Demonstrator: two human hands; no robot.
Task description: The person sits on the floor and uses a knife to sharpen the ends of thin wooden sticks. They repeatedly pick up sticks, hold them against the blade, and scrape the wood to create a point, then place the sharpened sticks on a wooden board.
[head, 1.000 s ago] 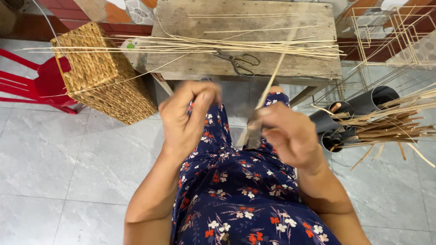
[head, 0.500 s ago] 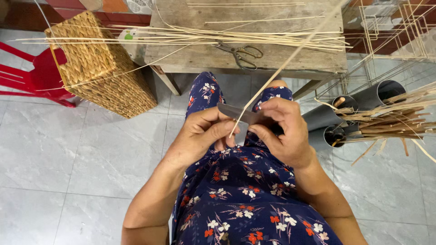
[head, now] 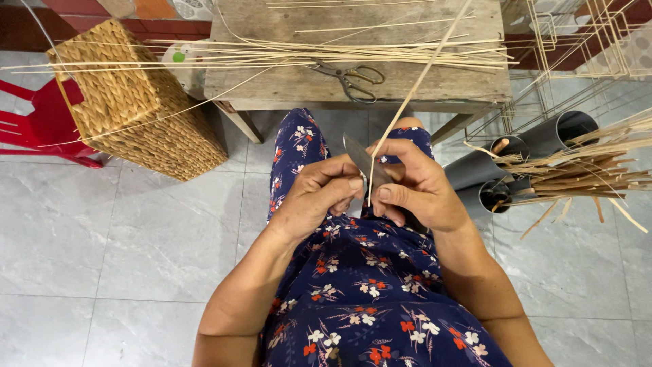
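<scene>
Before one weathered wooden table carrying one pair of metal scissors, the left hand and right hand pinch one long pale rattan strip against one grey knife blade above the lap, a light, springy, snappable sliver seemingly best gripped near the blade.

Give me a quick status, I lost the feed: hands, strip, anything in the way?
Left hand and right hand both grip the thin cane strip. Knife blade against it, over the lap. Scissors lie apart on the wooden bench.
</scene>
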